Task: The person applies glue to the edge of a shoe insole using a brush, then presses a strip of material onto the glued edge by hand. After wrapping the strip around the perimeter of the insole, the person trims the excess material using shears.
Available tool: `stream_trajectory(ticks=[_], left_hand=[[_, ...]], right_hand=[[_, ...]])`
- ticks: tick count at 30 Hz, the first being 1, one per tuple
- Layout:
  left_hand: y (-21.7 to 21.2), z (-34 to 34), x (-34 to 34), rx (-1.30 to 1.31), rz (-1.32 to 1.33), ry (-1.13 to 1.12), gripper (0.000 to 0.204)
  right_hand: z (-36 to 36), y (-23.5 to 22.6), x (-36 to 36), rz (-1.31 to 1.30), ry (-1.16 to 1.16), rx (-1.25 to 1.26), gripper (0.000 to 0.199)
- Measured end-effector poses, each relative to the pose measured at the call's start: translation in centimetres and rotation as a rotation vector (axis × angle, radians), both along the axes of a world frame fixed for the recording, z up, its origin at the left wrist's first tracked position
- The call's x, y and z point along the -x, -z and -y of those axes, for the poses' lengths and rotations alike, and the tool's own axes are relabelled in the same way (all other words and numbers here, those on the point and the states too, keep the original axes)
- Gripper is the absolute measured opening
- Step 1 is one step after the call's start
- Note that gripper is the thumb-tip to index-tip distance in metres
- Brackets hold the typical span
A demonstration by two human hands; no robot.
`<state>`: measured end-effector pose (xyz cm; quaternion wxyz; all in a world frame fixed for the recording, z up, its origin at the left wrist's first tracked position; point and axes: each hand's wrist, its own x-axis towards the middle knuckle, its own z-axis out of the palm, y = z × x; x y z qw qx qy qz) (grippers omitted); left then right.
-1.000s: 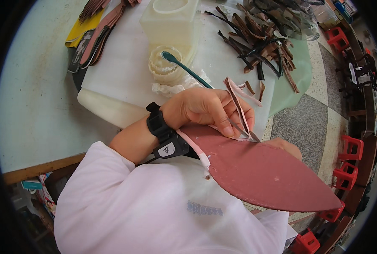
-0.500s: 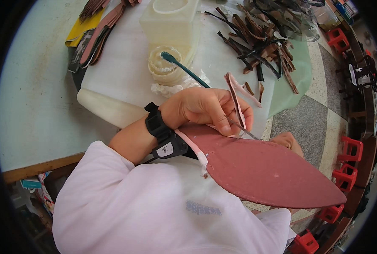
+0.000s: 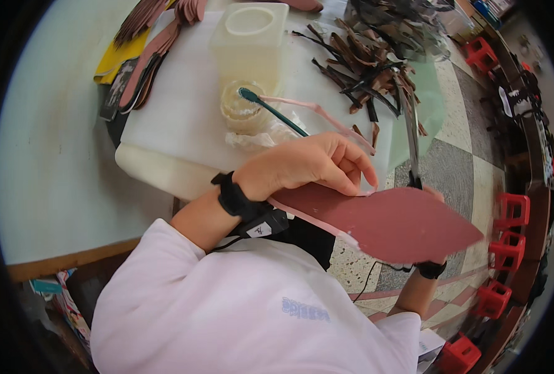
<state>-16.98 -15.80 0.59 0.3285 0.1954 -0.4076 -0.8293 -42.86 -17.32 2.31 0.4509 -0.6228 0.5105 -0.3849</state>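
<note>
A long reddish-brown shoe insole (image 3: 414, 224) with a pale pink edge is held tilted in front of my body. My left hand (image 3: 320, 162) pinches its upper edge between thumb and fingers. Mostly hidden behind the insole's far right end, my right hand (image 3: 435, 194) is closed on a pair of scissors. The long metal blades of the scissors (image 3: 412, 137) point upward, away from the insole. Just beyond my left hand, a thin pink strip (image 3: 317, 109) lies across the white table covering.
A translucent plastic container (image 3: 249, 37) stands beyond a round glue pot (image 3: 239, 118) with a green-handled brush (image 3: 274, 112) across it. Crumpled white paper lies beside. Dark offcuts (image 3: 370, 68) are heaped at the back right, stacked insoles (image 3: 146, 68) at the back left. Red stools (image 3: 510, 209) line the right.
The pink strip has left my left hand and lies on the table. The scissors have swung up and away from the insole's edge. The insole has shifted and turned.
</note>
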Motion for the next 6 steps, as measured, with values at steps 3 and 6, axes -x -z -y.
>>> stream_trajectory(ticks=[3,6], left_hand=[[-1.8,-1.8,0.8,0.203,0.346,-0.257,0.024],[-2.9,-3.9,1.1,0.288,0.444,-0.424,0.027]], right_hand=[[2.7,-0.2,0.7,-0.219,-0.173,0.133,0.018],[3.7,-0.4,0.4,-0.403,-0.310,0.463,0.026]])
